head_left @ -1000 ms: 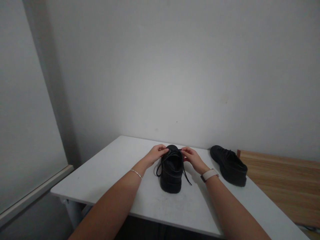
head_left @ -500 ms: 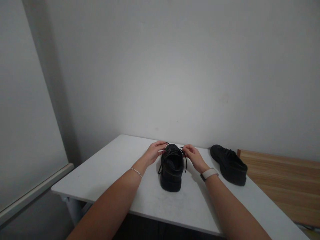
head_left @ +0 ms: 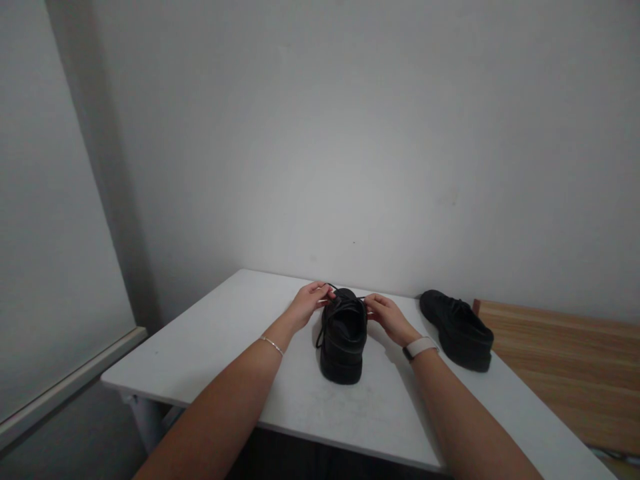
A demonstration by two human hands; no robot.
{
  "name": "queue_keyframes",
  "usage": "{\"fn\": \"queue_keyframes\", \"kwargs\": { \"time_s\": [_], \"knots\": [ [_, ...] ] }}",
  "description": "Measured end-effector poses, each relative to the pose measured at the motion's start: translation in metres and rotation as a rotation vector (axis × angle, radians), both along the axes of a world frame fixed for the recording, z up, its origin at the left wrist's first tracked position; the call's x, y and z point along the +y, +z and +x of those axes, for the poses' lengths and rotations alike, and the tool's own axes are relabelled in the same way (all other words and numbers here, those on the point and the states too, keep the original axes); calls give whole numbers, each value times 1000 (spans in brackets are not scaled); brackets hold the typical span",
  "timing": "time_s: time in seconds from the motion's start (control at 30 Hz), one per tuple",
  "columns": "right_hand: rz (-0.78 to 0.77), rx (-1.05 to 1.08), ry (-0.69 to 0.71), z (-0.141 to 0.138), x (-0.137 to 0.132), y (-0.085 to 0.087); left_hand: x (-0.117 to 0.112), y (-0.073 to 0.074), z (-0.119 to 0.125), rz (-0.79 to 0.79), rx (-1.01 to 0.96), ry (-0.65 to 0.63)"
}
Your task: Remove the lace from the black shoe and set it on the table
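Observation:
A black lace-up shoe [head_left: 343,347] stands upright on the white table [head_left: 235,327], its heel toward me and its toe toward the wall. At its left side, my left hand [head_left: 309,303] pinches a black shoelace [head_left: 332,287] near the top of the lacing. My right hand [head_left: 387,315] is closed on the lace at the shoe's right side, fingertips close to the upper. A loose lace end hangs down along the shoe's left side. The knot area between the hands is too small and dark to make out.
A second black shoe [head_left: 457,330] rests on the table to the right, past my right hand. Beside the table's right edge is a wooden panel [head_left: 560,367]. A grey wall [head_left: 350,167] rises right behind the table.
The lace loop that hung at the shoe's right side no longer shows. My right hand has shifted slightly down. The left hand and both shoes stay nearly the same.

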State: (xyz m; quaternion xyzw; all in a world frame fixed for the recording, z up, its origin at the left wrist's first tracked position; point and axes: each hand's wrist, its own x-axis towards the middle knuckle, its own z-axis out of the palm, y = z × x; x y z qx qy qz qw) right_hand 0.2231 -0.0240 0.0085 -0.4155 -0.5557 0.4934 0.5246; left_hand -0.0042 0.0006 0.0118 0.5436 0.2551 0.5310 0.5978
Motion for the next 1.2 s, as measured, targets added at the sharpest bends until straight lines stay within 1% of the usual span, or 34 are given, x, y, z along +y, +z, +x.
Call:
{"fn": "queue_keyframes", "kwargs": {
  "time_s": [0.1, 0.2, 0.3, 0.4, 0.5, 0.6, 0.7, 0.8, 0.9, 1.0, 1.2],
  "knots": [
    [19, 52, -32, -2, 2, 0, 1, 2, -1, -7, -51, 15],
    [23, 86, -51, -2, 2, 0, 3, 2, 0, -9, -51, 52],
    [12, 97, -57, 0, 1, 1, 6, 0, -1, 3, 13, 113],
    [-26, 72, -9, 1, -2, 3, 7, -2, -4, 29, 112, 140],
    [-66, 32, 74, 1, -6, 5, 6, -5, -5, 47, 210, 101],
    [-84, 7, 122, 1, -10, 8, 6, -7, -5, 46, 276, 57],
    [-80, 1, 134, 1, -11, 8, 6, -7, -4, 33, 306, 30],
    [-65, 6, 113, 1, -9, 7, 4, -6, -5, 16, 310, 8],
    [-36, 29, 63, 0, -5, 4, 2, -3, -5, -2, 282, -7],
    [-5, 55, 6, 0, -1, 1, 3, -2, -6, -32, 208, -2],
    [49, 98, -59, -1, 1, -1, 6, 3, -10, -114, -91, 49]
  ]
}}
